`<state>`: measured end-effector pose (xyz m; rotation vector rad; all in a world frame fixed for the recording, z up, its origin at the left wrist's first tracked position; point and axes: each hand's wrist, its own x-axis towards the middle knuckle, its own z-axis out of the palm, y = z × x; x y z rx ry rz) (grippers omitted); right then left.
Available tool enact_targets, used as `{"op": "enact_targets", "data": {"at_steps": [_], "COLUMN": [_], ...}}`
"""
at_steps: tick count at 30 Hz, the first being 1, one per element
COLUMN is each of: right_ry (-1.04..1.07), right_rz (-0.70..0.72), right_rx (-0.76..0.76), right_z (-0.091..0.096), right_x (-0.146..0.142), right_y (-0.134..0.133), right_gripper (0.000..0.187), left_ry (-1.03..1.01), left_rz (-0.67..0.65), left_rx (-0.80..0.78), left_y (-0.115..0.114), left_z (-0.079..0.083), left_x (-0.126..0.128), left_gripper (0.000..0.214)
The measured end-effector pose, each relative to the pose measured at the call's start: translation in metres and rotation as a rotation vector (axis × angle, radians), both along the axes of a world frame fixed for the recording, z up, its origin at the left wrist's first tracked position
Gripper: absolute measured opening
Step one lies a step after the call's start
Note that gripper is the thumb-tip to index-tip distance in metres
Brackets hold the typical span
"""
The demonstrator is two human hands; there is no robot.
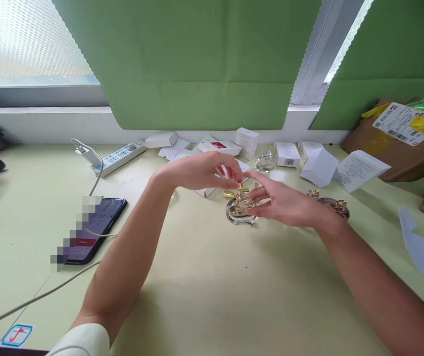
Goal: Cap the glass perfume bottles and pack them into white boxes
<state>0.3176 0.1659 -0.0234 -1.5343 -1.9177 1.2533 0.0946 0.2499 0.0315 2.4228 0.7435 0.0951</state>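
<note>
A clear glass perfume bottle (239, 212) with gold fittings stands upright on the table in front of me. My right hand (276, 200) reaches in from the right; its thumb and bent fingers grip the bottle's side near the shoulder. From above, my left hand (212, 170) pinches at the gold spray top (240, 190), its fingertips partly hiding that part. A small gold cylindrical piece (228, 194) shows just left of the bottle's neck. Behind my right wrist lie more glass bottles with gold tops, among them a reddish one (336, 206), partly covered by the arm.
White cartons (286, 154) and unfolded boxes (360, 170) line the back, with another clear bottle (265, 162). A power strip (118, 158), a phone (98, 230) and a white cable (37, 298) lie left. A taped brown parcel (400, 143) sits back right; a white sheet (423, 252) lies right.
</note>
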Motion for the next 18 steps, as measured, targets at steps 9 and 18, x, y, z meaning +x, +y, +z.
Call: {"op": "enact_targets", "data": {"at_steps": [9,18], "right_ry": [0.018,0.028], "right_rz": [-0.015,0.004], "right_rx": [0.019,0.019], "right_z": [-0.005,-0.016], "right_x": [-0.007,-0.017], "right_y": [-0.001,0.0], "right_gripper": [0.09,0.086], "left_ry": [0.088,0.187], "left_rz": [-0.052,-0.054], "left_rx": [0.007,0.059], "left_y": [-0.002,0.003], "left_z": [-0.001,-0.006], "left_x": [0.003,0.0], "left_gripper": [0.023,0.018]}}
